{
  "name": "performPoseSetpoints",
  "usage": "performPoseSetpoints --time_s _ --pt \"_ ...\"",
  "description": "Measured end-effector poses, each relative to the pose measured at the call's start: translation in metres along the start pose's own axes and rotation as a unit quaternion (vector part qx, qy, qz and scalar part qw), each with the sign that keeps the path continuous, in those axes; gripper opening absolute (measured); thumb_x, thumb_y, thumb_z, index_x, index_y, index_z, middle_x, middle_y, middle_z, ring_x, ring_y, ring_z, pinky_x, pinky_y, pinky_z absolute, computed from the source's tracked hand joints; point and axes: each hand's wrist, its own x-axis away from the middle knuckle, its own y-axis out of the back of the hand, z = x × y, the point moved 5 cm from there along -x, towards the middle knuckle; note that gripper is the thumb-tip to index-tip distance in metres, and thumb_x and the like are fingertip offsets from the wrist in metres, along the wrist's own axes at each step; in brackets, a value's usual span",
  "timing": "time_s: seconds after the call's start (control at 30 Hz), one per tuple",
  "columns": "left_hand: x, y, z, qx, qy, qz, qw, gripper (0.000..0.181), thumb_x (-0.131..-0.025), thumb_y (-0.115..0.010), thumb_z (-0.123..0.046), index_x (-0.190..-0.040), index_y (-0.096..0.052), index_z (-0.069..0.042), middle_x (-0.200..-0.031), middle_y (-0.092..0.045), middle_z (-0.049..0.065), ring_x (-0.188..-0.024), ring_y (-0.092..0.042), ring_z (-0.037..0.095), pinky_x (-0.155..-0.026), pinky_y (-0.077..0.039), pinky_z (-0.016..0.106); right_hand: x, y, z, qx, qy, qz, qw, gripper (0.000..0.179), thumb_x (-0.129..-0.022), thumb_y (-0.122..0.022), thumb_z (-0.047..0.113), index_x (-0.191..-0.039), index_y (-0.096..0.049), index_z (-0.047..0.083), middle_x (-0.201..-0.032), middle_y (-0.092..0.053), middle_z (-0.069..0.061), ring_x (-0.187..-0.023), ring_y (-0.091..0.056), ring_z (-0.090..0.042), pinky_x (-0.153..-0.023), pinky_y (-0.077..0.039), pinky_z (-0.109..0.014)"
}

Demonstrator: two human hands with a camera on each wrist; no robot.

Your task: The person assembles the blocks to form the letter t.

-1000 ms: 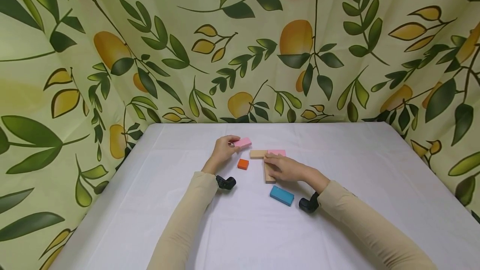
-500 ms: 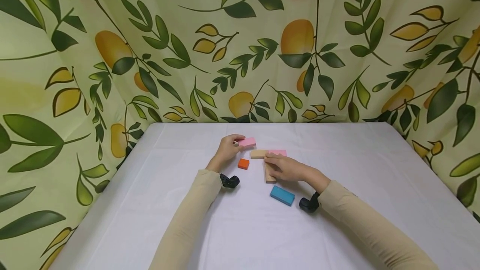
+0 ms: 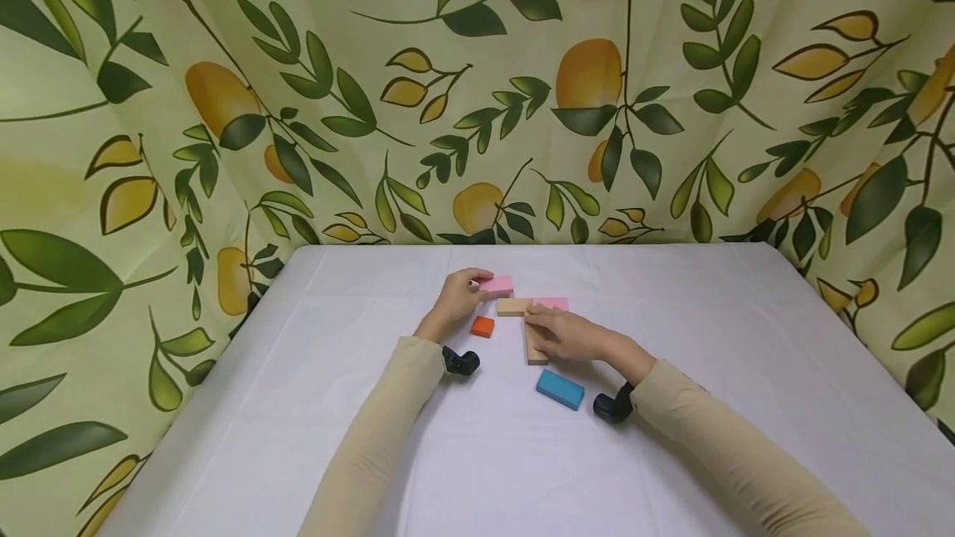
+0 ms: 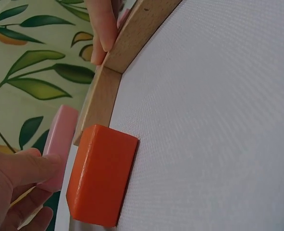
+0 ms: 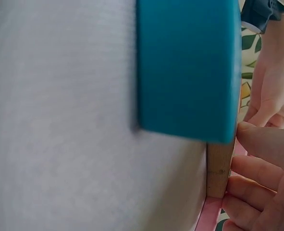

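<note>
My left hand (image 3: 456,297) pinches a pink block (image 3: 500,284) between thumb and fingers, just beyond a short wooden block (image 3: 511,307). In the left wrist view the thumb presses on the pink block's side (image 4: 63,134). A second pink block (image 3: 554,303) lies end to end with the wooden one. A longer wooden block (image 3: 533,350) runs toward me from where they meet, forming a T. My right hand (image 3: 570,335) rests over this junction with its fingertips on the wooden blocks, hiding part of them. A small orange block (image 3: 482,326) lies near the left hand.
A blue block (image 3: 560,389) lies on the white cloth in front of the right hand. Black wrist devices (image 3: 613,406) sit on both wrists. A leaf-and-fruit patterned curtain (image 3: 507,106) stands behind the white-covered table (image 3: 477,471).
The left hand has moved right with the pink block, bringing it close behind the short wooden block and turning it straighter. The right hand and the other blocks have stayed put.
</note>
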Motion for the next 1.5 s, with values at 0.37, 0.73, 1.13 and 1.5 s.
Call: performPoseSetpoints --time_s 0.37,0.73,1.13,1.5 --pt "-0.006 -0.006 0.0 -0.001 -0.021 0.007 0.9997 0.035 -0.086 -0.063 0.001 -0.121 -0.065 -0.002 -0.124 -0.066 0.016 -0.121 -0.057 0.03 -0.109 -0.045 0.043 0.0 -0.001 0.0 0.005 -0.002 -0.001 1.0 0.049 -0.096 -0.056 0.014 -0.14 -0.045 -0.005 -0.153 -0.036 -0.024 -0.144 -0.033 -0.038 -0.117 -0.03 -0.053" --pt "-0.009 -0.01 -0.001 -0.006 -0.015 0.021 0.9996 0.034 -0.087 -0.062 0.001 -0.121 -0.065 -0.003 -0.126 -0.065 0.016 -0.125 -0.055 0.03 -0.113 -0.042 0.045 0.002 -0.001 0.002 0.001 -0.002 -0.001 1.0 0.049 -0.096 -0.055 0.014 -0.14 -0.045 -0.005 -0.153 -0.035 -0.024 -0.144 -0.033 -0.039 -0.117 -0.031 -0.054" --pt "-0.013 -0.015 -0.002 -0.036 -0.016 0.031 0.9987 0.034 -0.09 -0.059 0.002 -0.122 -0.065 -0.004 -0.13 -0.063 0.015 -0.127 -0.054 0.03 -0.115 -0.04 0.044 0.001 0.001 0.004 0.007 0.003 -0.004 1.0 0.049 -0.096 -0.056 0.014 -0.139 -0.045 -0.006 -0.153 -0.035 -0.026 -0.143 -0.034 -0.04 -0.117 -0.031 -0.054" --pt "-0.017 -0.019 -0.008 -0.057 -0.017 0.045 0.9972 0.034 -0.091 -0.056 0.003 -0.124 -0.064 -0.004 -0.133 -0.061 0.015 -0.13 -0.053 0.029 -0.115 -0.04 0.042 0.001 0.0 0.003 0.008 -0.001 -0.005 1.0 0.049 -0.096 -0.056 0.015 -0.139 -0.046 -0.004 -0.153 -0.035 -0.025 -0.143 -0.034 -0.041 -0.116 -0.032 -0.054"
